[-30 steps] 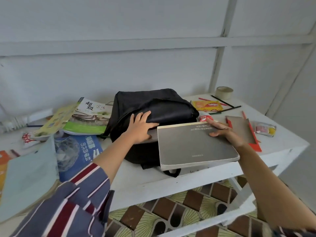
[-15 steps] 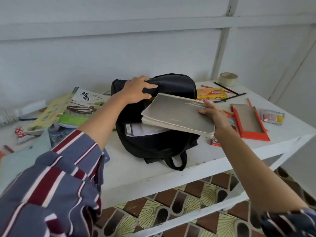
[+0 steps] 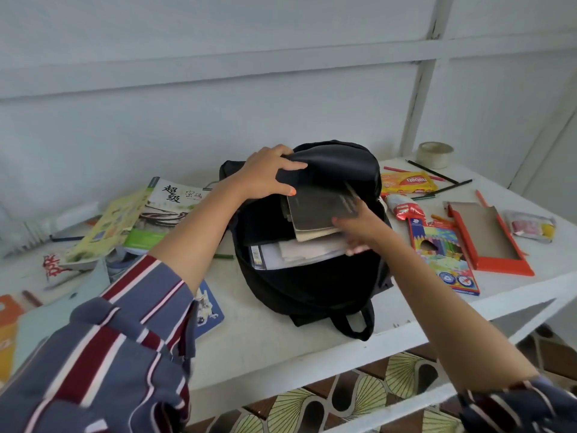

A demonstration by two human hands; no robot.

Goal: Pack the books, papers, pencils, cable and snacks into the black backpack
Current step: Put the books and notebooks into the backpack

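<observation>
Sliding grey book (image 3: pixel 318 210) into black backpack (image 3: pixel 312 285), mid table. My left hand (image 3: pixel 265 175) grips far flap, lifting mouth wide. My right hand (image 3: pixel 359 228) grips book's near right edge; book half inside, over papers (image 3: pixel 299 251). Best: keep flap high, angle spine down, push flat so papers don't crumple.

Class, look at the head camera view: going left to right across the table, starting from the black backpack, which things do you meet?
Black backpack → yellow snack packet → coloured pencil box → orange tray → small sweet packet.
</observation>
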